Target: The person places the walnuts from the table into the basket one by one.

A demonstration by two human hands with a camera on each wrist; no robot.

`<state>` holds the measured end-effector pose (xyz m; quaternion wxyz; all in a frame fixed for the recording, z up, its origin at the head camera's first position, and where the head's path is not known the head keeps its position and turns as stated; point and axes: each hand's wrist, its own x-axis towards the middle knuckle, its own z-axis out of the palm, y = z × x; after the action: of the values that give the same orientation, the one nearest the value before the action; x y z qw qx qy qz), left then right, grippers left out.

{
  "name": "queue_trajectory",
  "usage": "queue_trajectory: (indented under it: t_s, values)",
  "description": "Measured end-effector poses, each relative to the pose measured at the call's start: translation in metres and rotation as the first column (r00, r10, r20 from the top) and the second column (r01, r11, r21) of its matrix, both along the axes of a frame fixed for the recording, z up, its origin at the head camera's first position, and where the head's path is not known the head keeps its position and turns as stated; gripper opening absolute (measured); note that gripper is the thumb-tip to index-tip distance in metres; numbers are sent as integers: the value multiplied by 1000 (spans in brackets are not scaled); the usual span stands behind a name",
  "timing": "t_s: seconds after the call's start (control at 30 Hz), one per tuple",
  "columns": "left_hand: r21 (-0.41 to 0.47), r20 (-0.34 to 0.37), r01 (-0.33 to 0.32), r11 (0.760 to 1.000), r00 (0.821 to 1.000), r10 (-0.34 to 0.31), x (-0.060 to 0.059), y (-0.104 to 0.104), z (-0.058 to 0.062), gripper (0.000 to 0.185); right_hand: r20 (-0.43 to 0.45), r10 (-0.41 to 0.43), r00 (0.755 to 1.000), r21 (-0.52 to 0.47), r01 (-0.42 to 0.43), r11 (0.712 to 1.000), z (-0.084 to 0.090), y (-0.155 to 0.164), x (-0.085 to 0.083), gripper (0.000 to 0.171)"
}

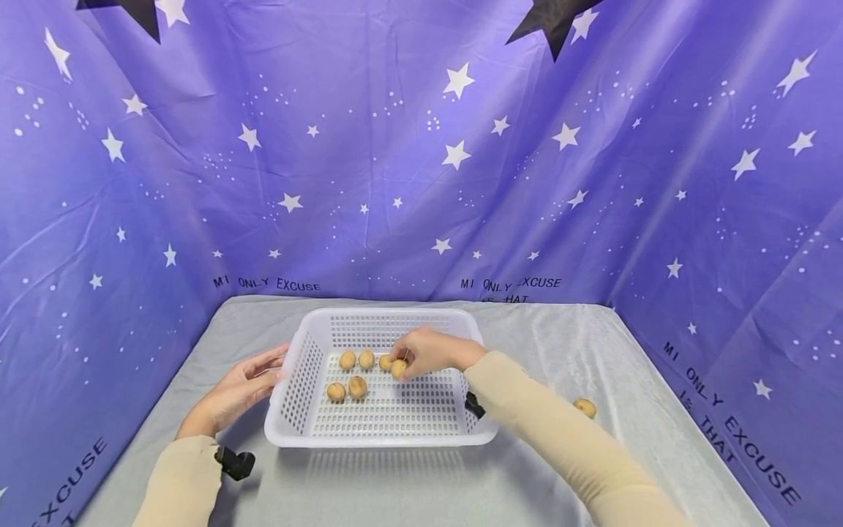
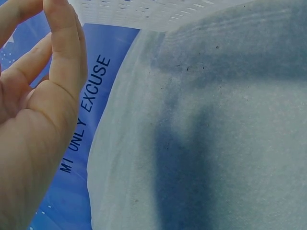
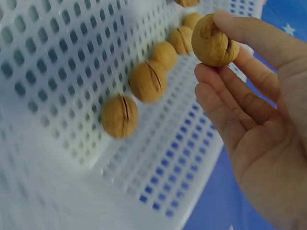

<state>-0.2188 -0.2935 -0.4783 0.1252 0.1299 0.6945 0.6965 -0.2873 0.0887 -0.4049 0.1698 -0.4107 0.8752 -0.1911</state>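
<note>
A white perforated basket point(image 1: 299, 380) stands in the middle of the grey table, with several walnuts point(image 1: 358, 386) on its floor. My right hand point(image 1: 399, 364) reaches into the basket from the right. Its thumb and fingers point(image 3: 240, 93) pinch one walnut point(image 3: 213, 40) just above the row of loose walnuts point(image 3: 147, 81). My left hand point(image 1: 253, 379) lies beside the basket's left wall with straight fingers point(image 2: 64, 52), at or touching the rim, and holds nothing.
One more walnut point(image 1: 584, 408) lies on the grey cloth point(image 2: 230, 143) to the right of the basket. Purple star-printed fabric point(image 1: 421, 161) walls in the table at the back and on both sides.
</note>
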Motion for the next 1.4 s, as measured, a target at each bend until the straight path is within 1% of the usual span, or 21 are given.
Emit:
queue_trajectory:
  t_s: [0.1,0.2,0.33,0.4,0.57,0.9,1.0,1.13,1.2,1.4]
  values:
    - [-2,-2,3,1000,1000,-3,0,0,0,61,36,-6,999,7,6,1000,-10,-12,0,39]
    - [0,-1,0,1000,1000,0,0,0,1,61,49,-3,999,14,3,1000,-19,-23,0,39]
    - [2,-1,1,1000,1000,-1,0,1,1,62,53,-12,999,35,10,999,-30,-35,2,38]
    - [0,-2,1,1000,1000,-1,0,1,1,61,42,-11,999,49,9,999,-35,-39,3,37]
    - [-1,0,2,1000,1000,-2,1,1,1,61,7,-9,1000,87,8,996,-41,-45,4,35]
    - [6,4,-11,1000,1000,11,1,0,0,61,17,-51,999,106,49,993,-46,-45,3,39]
    - [4,5,-14,1000,1000,14,1,0,0,61,37,-64,997,96,60,994,-45,-44,4,41]
    - [2,3,-12,1000,1000,12,1,0,-1,61,86,-92,992,63,87,994,-36,-40,4,45]
    - [1,3,-11,1000,1000,11,1,0,-1,61,94,-97,991,53,92,994,-31,-38,4,46]
    - [-5,6,-9,1000,1000,9,1,0,-2,61,73,-64,995,41,62,997,-12,-33,4,44]
